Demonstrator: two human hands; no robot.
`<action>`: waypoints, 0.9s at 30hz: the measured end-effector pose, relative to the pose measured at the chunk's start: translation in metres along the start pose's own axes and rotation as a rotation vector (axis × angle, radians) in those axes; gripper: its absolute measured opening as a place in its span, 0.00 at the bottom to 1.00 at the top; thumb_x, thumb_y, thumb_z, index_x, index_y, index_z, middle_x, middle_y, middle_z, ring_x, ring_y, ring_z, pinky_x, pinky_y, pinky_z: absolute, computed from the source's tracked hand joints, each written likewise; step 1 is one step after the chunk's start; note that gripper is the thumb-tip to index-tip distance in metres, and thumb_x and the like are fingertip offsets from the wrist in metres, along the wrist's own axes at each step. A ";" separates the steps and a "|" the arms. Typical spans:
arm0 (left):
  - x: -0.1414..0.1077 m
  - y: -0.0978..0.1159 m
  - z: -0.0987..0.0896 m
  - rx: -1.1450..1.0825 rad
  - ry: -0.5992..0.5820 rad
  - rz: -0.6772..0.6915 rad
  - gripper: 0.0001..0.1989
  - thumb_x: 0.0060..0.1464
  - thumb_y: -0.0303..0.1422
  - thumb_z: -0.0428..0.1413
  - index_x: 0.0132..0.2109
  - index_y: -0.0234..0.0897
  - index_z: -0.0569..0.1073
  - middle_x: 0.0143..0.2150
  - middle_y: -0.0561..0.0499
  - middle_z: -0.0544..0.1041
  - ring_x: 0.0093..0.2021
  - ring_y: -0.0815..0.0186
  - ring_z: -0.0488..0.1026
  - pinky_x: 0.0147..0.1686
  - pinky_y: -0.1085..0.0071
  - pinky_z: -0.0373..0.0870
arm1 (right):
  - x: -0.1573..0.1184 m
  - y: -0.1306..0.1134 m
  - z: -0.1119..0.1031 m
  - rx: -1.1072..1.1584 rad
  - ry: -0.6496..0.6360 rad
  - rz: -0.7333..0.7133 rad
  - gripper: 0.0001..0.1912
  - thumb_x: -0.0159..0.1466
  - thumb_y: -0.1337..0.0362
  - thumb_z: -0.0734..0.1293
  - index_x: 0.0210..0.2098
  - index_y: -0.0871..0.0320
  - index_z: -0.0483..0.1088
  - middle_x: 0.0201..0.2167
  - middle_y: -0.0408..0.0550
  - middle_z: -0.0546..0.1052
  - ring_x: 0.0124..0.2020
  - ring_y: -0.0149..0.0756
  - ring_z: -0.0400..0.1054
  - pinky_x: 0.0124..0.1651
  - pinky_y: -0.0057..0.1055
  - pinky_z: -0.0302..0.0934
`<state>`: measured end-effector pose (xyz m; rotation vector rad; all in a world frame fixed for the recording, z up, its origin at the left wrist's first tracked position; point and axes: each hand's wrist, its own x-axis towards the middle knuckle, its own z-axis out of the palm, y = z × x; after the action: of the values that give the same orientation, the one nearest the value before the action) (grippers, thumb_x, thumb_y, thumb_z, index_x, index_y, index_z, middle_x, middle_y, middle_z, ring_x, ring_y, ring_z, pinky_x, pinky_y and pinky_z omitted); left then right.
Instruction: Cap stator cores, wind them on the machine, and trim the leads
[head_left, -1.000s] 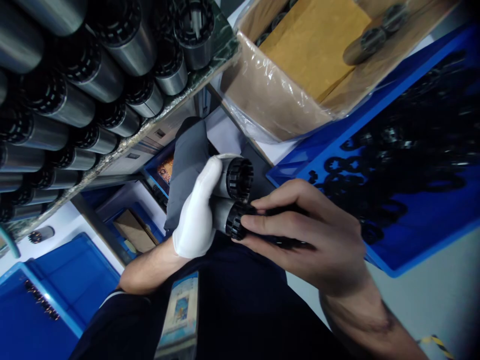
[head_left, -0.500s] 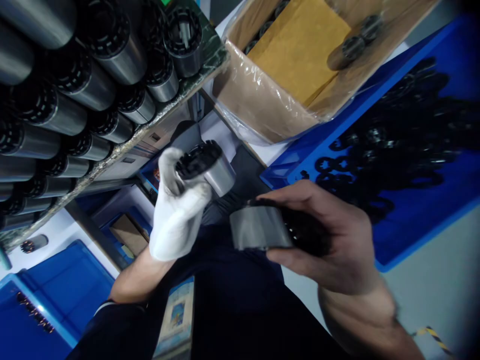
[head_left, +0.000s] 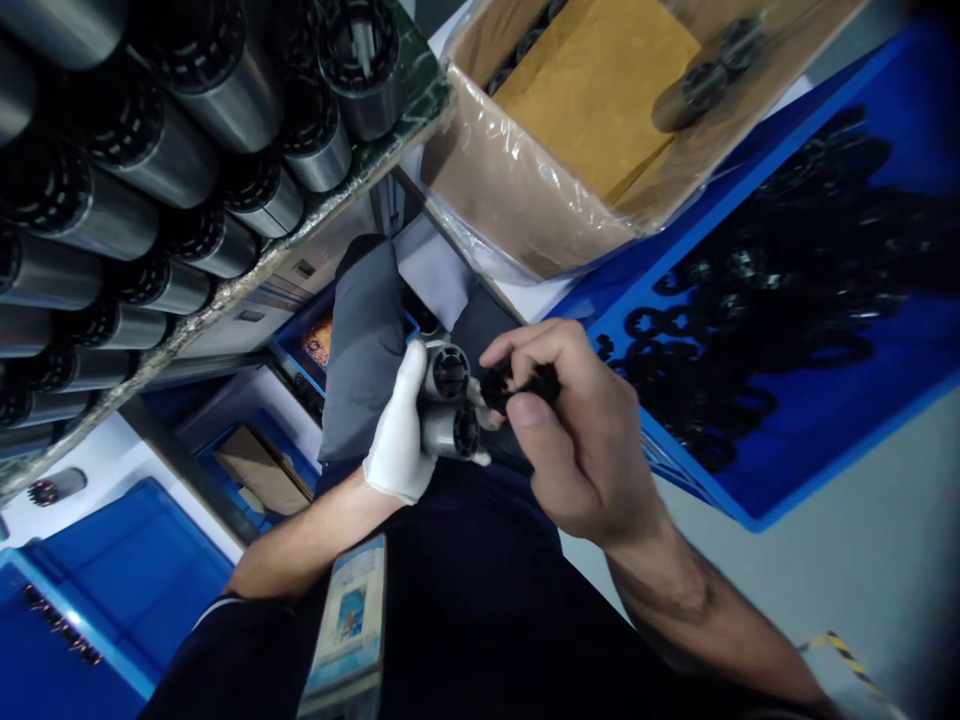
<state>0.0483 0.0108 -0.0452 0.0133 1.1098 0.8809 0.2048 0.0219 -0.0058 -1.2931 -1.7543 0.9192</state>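
My left hand (head_left: pixel 397 440), in a white glove, is wrapped round two short metal stator cores side by side. The upper stator core (head_left: pixel 448 372) and the lower stator core (head_left: pixel 453 431) both turn their slotted ends toward my right hand. That bare right hand (head_left: pixel 581 430) pinches several black slotted plastic rings (head_left: pixel 541 384) between thumb and fingers, just right of the cores. Fingers partly cover the rings, so whether they touch a core I cannot tell.
Rows of metal stator cores with black slotted ends (head_left: pixel 247 110) stand on a green bench (head_left: pixel 424 85) at upper left. A plastic-lined carton (head_left: pixel 517 200) holds brown card and more cores. Loose black rings fill a blue bin (head_left: pixel 757 500) at right. Another blue bin (head_left: pixel 150 560) stands lower left.
The core from my right hand is now beside the other one in my left hand. My right hand has moved left and up, keeping the black rings. Both cores have turned rightward.
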 end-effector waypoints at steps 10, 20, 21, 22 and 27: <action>-0.011 0.011 0.005 -0.043 -0.088 -0.082 0.24 0.61 0.58 0.72 0.45 0.40 0.86 0.42 0.47 0.89 0.53 0.45 0.90 0.47 0.55 0.92 | -0.003 0.001 -0.008 0.066 0.032 0.029 0.09 0.73 0.62 0.81 0.49 0.48 0.80 0.58 0.48 0.88 0.54 0.49 0.86 0.41 0.40 0.77; -0.024 0.011 -0.004 0.175 -0.162 0.328 0.21 0.76 0.55 0.61 0.52 0.45 0.88 0.61 0.49 0.88 0.73 0.49 0.77 0.81 0.59 0.68 | -0.006 -0.001 -0.014 0.062 0.030 -0.065 0.33 0.65 0.67 0.86 0.67 0.40 0.82 0.57 0.47 0.89 0.35 0.44 0.81 0.41 0.47 0.82; -0.024 0.012 -0.006 0.203 -0.174 0.346 0.22 0.77 0.55 0.59 0.54 0.45 0.88 0.62 0.49 0.87 0.72 0.49 0.77 0.82 0.59 0.66 | -0.005 -0.003 -0.015 0.048 0.018 -0.077 0.33 0.65 0.67 0.86 0.67 0.38 0.82 0.57 0.46 0.89 0.34 0.44 0.81 0.40 0.47 0.83; -0.023 0.013 -0.008 0.223 -0.194 0.365 0.22 0.78 0.55 0.58 0.56 0.45 0.87 0.62 0.49 0.87 0.71 0.50 0.78 0.81 0.58 0.67 | -0.005 -0.004 -0.017 0.037 0.015 -0.090 0.33 0.66 0.66 0.86 0.66 0.36 0.83 0.56 0.45 0.89 0.36 0.46 0.82 0.41 0.48 0.84; -0.019 0.010 -0.018 0.308 -0.288 0.476 0.20 0.80 0.51 0.56 0.63 0.47 0.84 0.62 0.50 0.84 0.62 0.54 0.82 0.69 0.58 0.77 | -0.004 -0.007 -0.016 0.018 0.079 -0.146 0.33 0.66 0.69 0.86 0.67 0.39 0.84 0.54 0.48 0.90 0.46 0.55 0.87 0.48 0.53 0.88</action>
<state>0.0251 -0.0022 -0.0350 0.6629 0.9725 1.0783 0.2166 0.0182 0.0069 -1.1578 -1.7498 0.7892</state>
